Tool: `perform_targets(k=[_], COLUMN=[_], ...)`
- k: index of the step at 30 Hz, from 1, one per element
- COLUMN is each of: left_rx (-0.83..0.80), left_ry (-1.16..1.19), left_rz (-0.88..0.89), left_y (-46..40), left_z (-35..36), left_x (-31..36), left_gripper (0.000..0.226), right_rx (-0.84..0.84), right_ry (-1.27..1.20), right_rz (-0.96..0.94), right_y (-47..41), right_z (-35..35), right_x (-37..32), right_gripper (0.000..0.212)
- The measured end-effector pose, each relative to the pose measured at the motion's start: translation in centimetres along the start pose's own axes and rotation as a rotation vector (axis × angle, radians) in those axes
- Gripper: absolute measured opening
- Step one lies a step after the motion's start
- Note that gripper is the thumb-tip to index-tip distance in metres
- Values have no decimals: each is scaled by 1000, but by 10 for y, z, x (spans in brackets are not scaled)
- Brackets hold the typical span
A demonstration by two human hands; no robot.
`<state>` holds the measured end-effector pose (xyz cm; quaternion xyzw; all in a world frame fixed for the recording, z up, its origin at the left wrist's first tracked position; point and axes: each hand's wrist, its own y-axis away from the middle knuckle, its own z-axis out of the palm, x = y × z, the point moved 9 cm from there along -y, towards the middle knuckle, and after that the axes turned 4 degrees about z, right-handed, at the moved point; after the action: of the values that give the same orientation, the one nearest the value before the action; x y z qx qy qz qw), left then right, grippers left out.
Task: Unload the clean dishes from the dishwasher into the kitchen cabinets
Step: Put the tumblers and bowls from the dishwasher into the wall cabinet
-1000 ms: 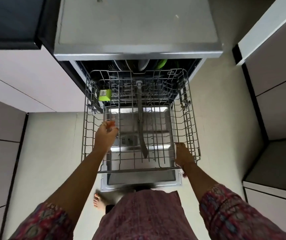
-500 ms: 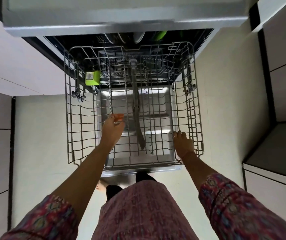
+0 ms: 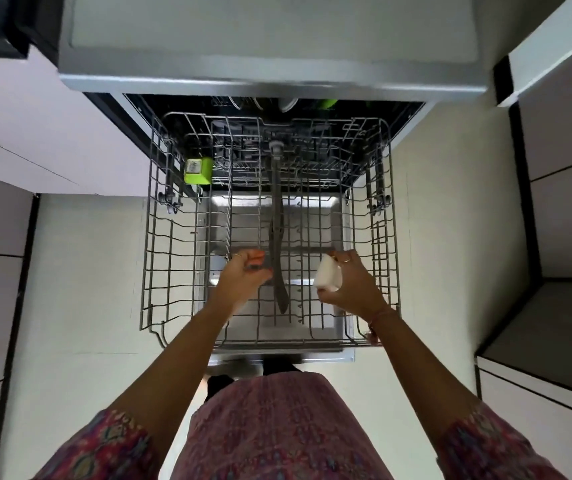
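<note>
Below us, the dishwasher (image 3: 274, 39) stood open under the counter edge, its door (image 3: 341, 355) dropped flat beneath the pulled-out wire rack (image 3: 154, 258). That rack reached out over the pale floor (image 3: 80, 306), and we saw no dishes in its front part, only the grey spray arm (image 3: 277, 237) running down its middle. Deeper inside the tub, a few clean dishes (image 3: 286, 103) and something green showed at the back, too dark for us to tell apart. A lime-green block (image 3: 197, 171) was clipped at the rack's left rear corner. Our 2 hands hovered over the rack's front half. The right hand (image 3: 353, 285) gripped a small white object (image 3: 327, 278), its fingers curled round it. The left hand (image 3: 244, 275) was curled into a loose fist just left of the spray arm; whether it held anything we could not tell.
</note>
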<state>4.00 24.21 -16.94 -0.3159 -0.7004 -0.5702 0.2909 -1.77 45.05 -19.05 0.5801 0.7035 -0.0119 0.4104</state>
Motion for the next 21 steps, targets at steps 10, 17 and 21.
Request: perform_targets(k=[10, 17, 21], left_rx=[75, 60, 91], left_ry=[301, 336, 365], left_rz=[83, 111, 57], left_y=[23, 5, -12], left_z=[-45, -93, -113], left_x=[20, 17, 13], left_gripper=[70, 92, 79], right_rx=[-106, -210, -261], right_ry=[-25, -94, -171], right_rz=[-324, -379, -355], right_y=[-29, -46, -66], right_z=[20, 59, 72], right_x=[-161, -205, -214], right_gripper=[90, 92, 96])
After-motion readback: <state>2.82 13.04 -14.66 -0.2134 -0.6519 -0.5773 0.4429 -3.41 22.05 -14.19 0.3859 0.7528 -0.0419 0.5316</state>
